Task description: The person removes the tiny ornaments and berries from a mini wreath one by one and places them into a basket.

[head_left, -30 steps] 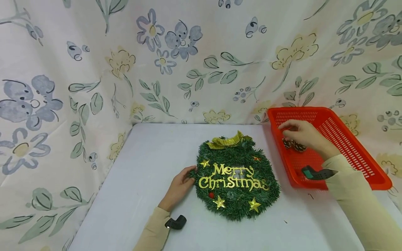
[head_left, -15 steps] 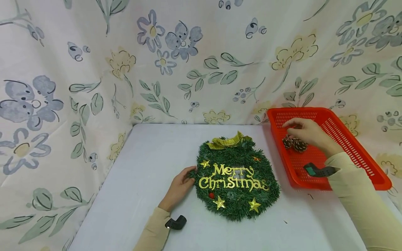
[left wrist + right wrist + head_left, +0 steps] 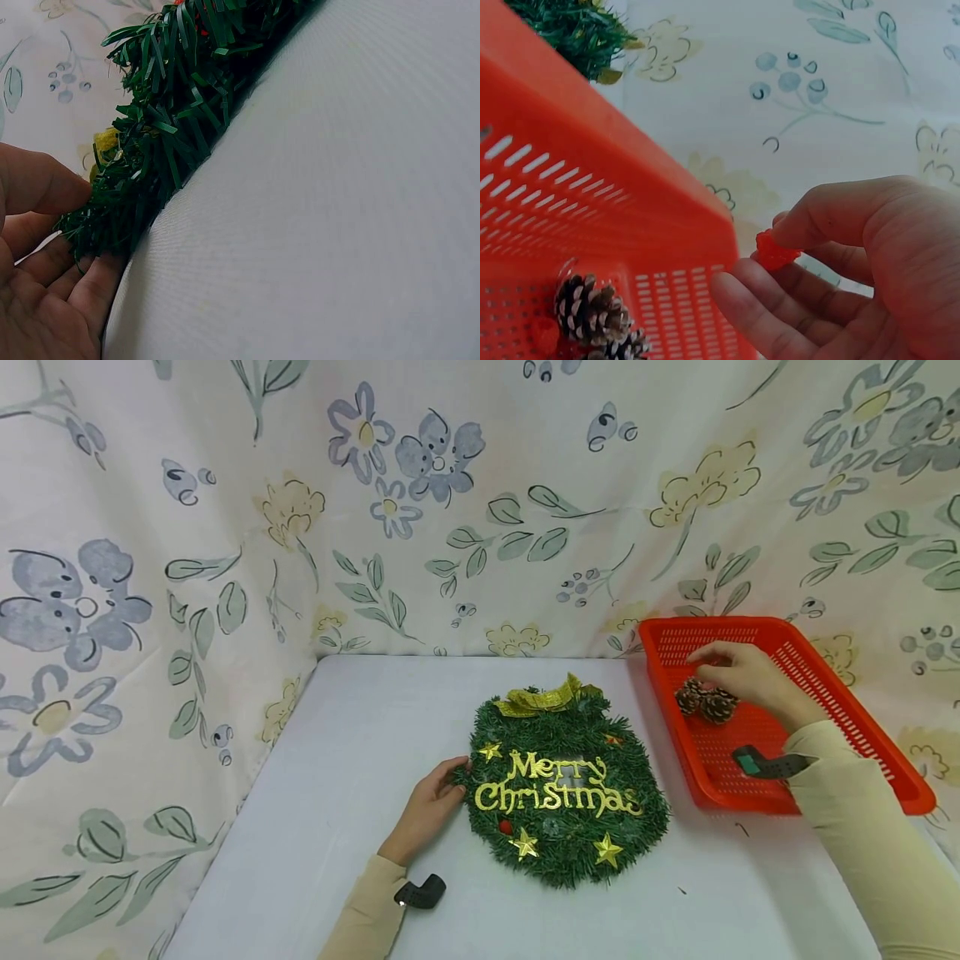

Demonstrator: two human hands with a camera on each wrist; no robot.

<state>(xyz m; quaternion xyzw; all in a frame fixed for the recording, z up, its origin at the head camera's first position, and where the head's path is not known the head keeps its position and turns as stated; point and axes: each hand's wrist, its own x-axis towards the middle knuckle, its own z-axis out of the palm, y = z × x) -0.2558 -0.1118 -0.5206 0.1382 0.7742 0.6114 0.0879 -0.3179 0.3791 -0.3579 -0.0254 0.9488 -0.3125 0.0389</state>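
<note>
A green tinsel wreath [image 3: 562, 727] lies on the white table, with gold "Merry Christmas" lettering [image 3: 558, 783], gold stars and a gold bow. At its left edge my left hand [image 3: 427, 806] grips the tinsel; the left wrist view has the thumb [image 3: 45, 184] over the greenery [image 3: 157, 127] and the fingers beneath. Over the red basket [image 3: 686, 768], my right hand [image 3: 750, 681] pinches a small, bumpy red berry [image 3: 775, 251] between thumb and fingers. Below that hand, pine cones [image 3: 705, 702] rest in the basket, also visible as brown, white-tipped cones [image 3: 596, 311] in the right wrist view.
Another small red piece [image 3: 546, 334] lies beside the cones. Flowered cloth [image 3: 480, 527] hangs behind and along the left of the table [image 3: 337, 752]. Thin dark scraps [image 3: 742, 830] lie in front of the basket.
My right hand has drifted slightly right over the basket, uncovering more of the pine cones. The left hand and wreath have stayed put.
</note>
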